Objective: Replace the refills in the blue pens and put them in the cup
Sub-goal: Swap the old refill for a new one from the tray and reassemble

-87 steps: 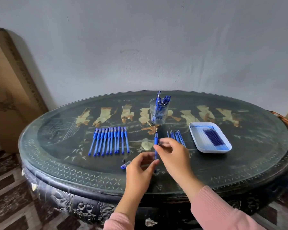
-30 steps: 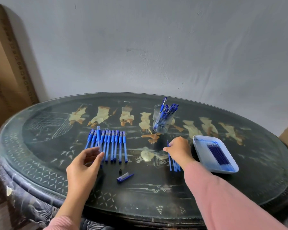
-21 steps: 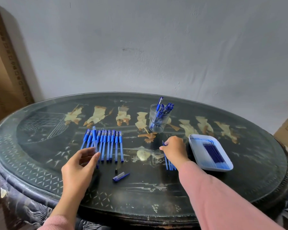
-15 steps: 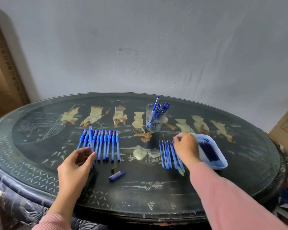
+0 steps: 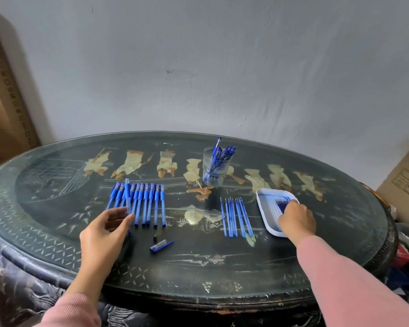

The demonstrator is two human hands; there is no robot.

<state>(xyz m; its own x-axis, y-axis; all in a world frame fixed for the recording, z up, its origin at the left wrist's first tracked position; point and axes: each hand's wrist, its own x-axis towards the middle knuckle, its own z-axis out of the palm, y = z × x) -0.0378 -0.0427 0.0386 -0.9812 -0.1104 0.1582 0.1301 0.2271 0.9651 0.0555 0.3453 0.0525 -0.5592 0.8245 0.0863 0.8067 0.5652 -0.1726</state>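
Observation:
My left hand [image 5: 104,234] pinches a blue pen barrel [image 5: 127,195], which stands tilted over a row of several blue pens [image 5: 149,204] on the table. A blue pen cap [image 5: 161,245] and a small black tip piece [image 5: 155,237] lie in front of the row. My right hand [image 5: 296,219] lies over a white tray [image 5: 261,201], fingertips on the dark blue refills [image 5: 282,204] in it; whether it grips one is hidden. Several light blue refills [image 5: 236,215] lie in a row left of the tray. A clear cup [image 5: 214,173] behind them holds several blue pens.
The oval dark table [image 5: 198,267] has a glass top with inlaid figures and stands against a grey wall. Cardboard boxes stand at the far left [image 5: 7,114] and far right [image 5: 406,182].
My right hand moved right from the row of light blue refills onto the white tray. My left hand stays by the pen row, still holding the barrel.

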